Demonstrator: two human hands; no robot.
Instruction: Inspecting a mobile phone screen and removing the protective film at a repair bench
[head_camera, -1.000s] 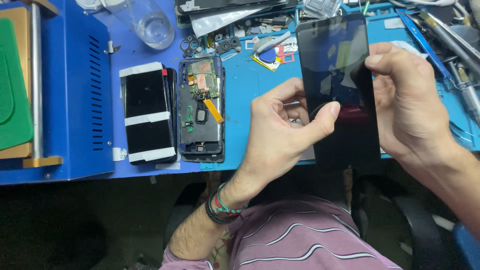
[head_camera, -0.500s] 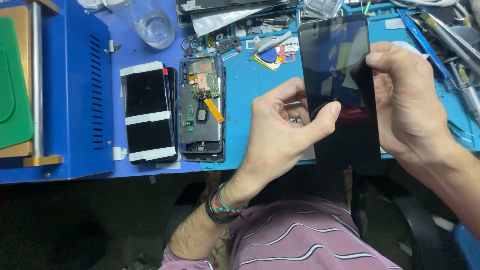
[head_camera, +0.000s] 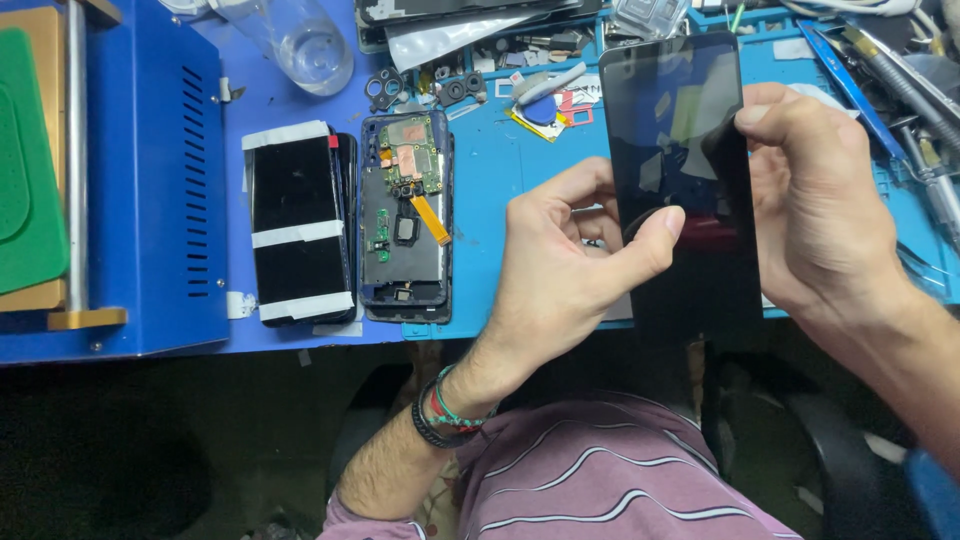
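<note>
Standing beside this person, what catches the eye is the shirt (head_camera: 600, 470): a muted mauve-purple knit crossed by thin pale stripes that curve in pairs over the chest, filling the six o'clock part of the view. Its sleeve (head_camera: 345, 515) ends short, near seven o'clock, leaving the forearm bare and lightly haired. On the left wrist sits a stack of bands (head_camera: 440, 410): a black cord nearest the elbow, a red thread beside it, and a strand of small teal-green beads nearest the left hand (head_camera: 565, 270). The right hand (head_camera: 820, 200), at three o'clock, wears no ring or band, its nails trimmed short. A blue patch of cloth (head_camera: 935, 490) shows at five o'clock by the right forearm.
</note>
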